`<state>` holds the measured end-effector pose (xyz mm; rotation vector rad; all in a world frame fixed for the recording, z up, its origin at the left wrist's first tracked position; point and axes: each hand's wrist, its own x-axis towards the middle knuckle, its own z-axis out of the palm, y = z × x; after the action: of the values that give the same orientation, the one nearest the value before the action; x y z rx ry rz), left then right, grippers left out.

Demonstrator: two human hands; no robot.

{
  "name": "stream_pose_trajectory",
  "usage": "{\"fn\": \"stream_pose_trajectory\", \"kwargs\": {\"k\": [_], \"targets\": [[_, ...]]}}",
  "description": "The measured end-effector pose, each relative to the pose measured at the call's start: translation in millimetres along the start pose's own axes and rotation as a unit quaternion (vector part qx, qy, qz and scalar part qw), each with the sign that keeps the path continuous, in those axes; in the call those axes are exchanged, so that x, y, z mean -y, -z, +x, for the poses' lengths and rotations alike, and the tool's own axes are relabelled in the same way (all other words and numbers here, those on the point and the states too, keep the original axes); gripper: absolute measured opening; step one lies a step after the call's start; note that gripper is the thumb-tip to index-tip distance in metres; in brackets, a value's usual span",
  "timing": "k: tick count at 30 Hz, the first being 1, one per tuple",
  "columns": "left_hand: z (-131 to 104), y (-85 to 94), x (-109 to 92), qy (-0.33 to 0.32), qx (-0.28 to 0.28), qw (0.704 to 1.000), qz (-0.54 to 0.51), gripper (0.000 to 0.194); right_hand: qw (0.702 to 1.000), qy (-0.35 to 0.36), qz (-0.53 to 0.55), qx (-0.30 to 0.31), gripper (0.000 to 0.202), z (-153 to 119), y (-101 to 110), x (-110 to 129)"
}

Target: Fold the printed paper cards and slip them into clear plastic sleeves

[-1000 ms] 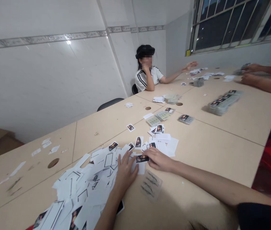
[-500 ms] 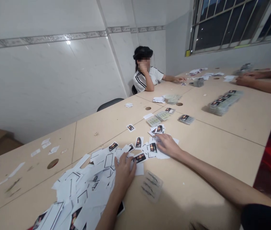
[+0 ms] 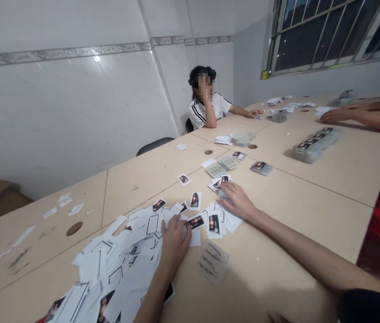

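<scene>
My left hand (image 3: pixel 175 240) lies with its fingers spread on the right side of a large heap of white paper cards (image 3: pixel 109 264). A card with a dark printed picture (image 3: pixel 195 221) rests by its fingertips. Over a small spread of cards my right hand (image 3: pixel 239 201) is open, fingers stretched out, its fingertips near a little stack of printed cards (image 3: pixel 219 183). Just below it lies another printed card (image 3: pixel 214 224). A clear plastic case with dark slender items (image 3: pixel 213 262) sits on the table between my forearms.
Clear cases with yellowish contents (image 3: pixel 228 162) and a dark-labelled case (image 3: pixel 261 168) stand farther out. Stacked cases (image 3: pixel 311 148) are at the right. A seated co-worker (image 3: pixel 206 107) is across the table (image 3: pixel 327 224); another person's hands (image 3: pixel 341 114) reach in from the right.
My right hand has shifted slightly, and the printed card below it has slid toward me. My left hand has stayed in place. The hands at far right have moved left a little.
</scene>
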<state>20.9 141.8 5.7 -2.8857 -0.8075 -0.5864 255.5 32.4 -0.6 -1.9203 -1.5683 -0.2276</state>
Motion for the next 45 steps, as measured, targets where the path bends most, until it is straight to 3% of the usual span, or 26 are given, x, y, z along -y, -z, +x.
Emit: {"fn": "stream_pose_trajectory", "kwargs": {"k": [3, 6, 9, 12, 18, 26, 30, 34, 37, 41, 45], "targets": [[0.2, 0.0, 0.2, 0.001, 0.0, 1.0, -0.003, 0.018, 0.998, -0.039, -0.039, 0.031, 0.049, -1.0, -3.3, -4.9], [0.2, -0.5, 0.6, 0.0, 0.0, 1.0, -0.004, 0.019, 0.997, 0.021, -0.016, 0.071, 0.037, -3.2, -4.7, 0.4], [0.2, -0.9, 0.8, -0.001, 0.0, 1.0, -0.005, 0.019, 0.997, 0.054, -0.002, 0.051, 0.032, -3.3, -5.0, 2.7], [0.2, -1.2, 0.6, -0.001, 0.001, 1.0, -0.006, 0.018, 0.999, 0.034, -0.029, 0.023, 0.037, -2.0, -7.0, -5.5], [-0.4, -1.9, 0.5, 0.0, -0.002, 1.0, -0.01, 0.018, 0.994, -0.013, -0.071, 0.079, 0.044, -3.1, -15.5, -19.2], [-0.4, -1.5, 0.5, -0.002, 0.002, 1.0, -0.011, 0.019, 0.988, -0.075, -0.101, -0.086, 0.04, 2.0, 2.9, -9.2], [-0.1, -1.2, 0.2, -0.001, 0.002, 1.0, -0.011, 0.018, 0.993, -0.013, -0.068, -0.092, 0.034, 0.5, 5.0, -8.4], [0.0, -0.2, -0.2, 0.0, 0.003, 1.0, -0.011, 0.018, 0.994, 0.112, -0.01, -0.002, 0.028, -1.7, -3.2, -5.5], [0.1, 0.3, -0.4, -0.001, 0.004, 1.0, -0.01, 0.018, 0.988, 0.145, 0.037, 0.048, 0.026, -2.4, -7.6, -1.1], [0.1, 0.0, -0.2, -0.001, 0.002, 1.0, -0.01, 0.018, 0.992, 0.097, 0.072, 0.023, 0.022, -1.3, -3.4, 0.4], [0.4, 0.2, -0.2, -0.005, 0.004, 1.0, -0.013, 0.017, 0.994, -0.026, 0.091, -0.052, 0.017, 1.2, 2.9, -5.8]]}}
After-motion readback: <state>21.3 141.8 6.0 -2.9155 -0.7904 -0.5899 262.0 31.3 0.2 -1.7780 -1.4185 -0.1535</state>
